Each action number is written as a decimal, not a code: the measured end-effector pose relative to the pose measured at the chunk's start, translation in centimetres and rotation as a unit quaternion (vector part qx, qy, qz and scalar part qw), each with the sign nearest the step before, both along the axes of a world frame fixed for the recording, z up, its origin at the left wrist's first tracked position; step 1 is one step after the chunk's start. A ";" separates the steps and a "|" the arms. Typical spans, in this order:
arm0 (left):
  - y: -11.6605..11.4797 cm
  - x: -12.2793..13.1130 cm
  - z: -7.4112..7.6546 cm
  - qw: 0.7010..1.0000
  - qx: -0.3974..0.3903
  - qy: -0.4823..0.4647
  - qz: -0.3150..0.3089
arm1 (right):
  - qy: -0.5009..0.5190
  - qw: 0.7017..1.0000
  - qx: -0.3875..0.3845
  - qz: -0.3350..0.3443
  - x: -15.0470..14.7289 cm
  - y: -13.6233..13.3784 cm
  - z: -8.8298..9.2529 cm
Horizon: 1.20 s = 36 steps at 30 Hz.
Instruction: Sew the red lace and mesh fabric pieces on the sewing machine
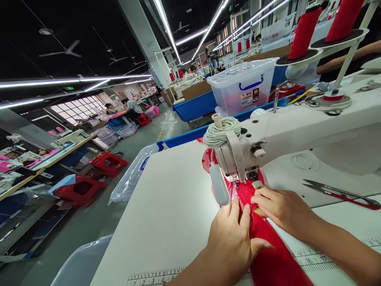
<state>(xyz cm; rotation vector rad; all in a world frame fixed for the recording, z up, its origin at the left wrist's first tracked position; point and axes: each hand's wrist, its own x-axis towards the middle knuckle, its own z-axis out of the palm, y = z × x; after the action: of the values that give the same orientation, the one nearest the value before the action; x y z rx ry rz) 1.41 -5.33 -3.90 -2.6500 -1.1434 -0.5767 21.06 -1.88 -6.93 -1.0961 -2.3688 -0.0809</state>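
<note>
Red fabric (268,250) runs from the table's front edge up under the needle area of a white sewing machine (300,127). My left hand (230,238) lies on the fabric's left side just below the needle, fingers spread and pointing forward, thumb out over the cloth. On the right side, my right hand (276,206) pinches the fabric's edge close to the presser foot. A small white lamp (220,184) hangs in front of the needle area and hides part of the cloth. Sheer pinkish-red material (207,160) shows behind the lamp.
Thread snips (342,194) rest at the right of the machine bed. Red thread cones (303,33) stand above the machine. A lidded plastic box (244,85) is behind it. Red stools (109,163) stand on the floor at left. Someone's arm (351,59) shows at upper right.
</note>
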 end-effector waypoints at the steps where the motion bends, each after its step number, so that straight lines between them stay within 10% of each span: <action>1: 0.0 0.1 0.0 1.000 0.002 -0.007 0.000 | 0.000 1.000 0.003 0.004 0.0 0.0 0.2; 36: 0.6 0.1 -0.4 0.999 0.024 0.021 0.038 | 0.007 0.998 0.054 -0.015 -0.5 0.3 1.1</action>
<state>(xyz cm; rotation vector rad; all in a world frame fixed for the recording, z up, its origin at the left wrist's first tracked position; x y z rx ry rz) 1.55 -4.71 -4.32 -2.5544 -1.1978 -0.5262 20.54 -1.59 -5.88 -1.0756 -2.3067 -0.2090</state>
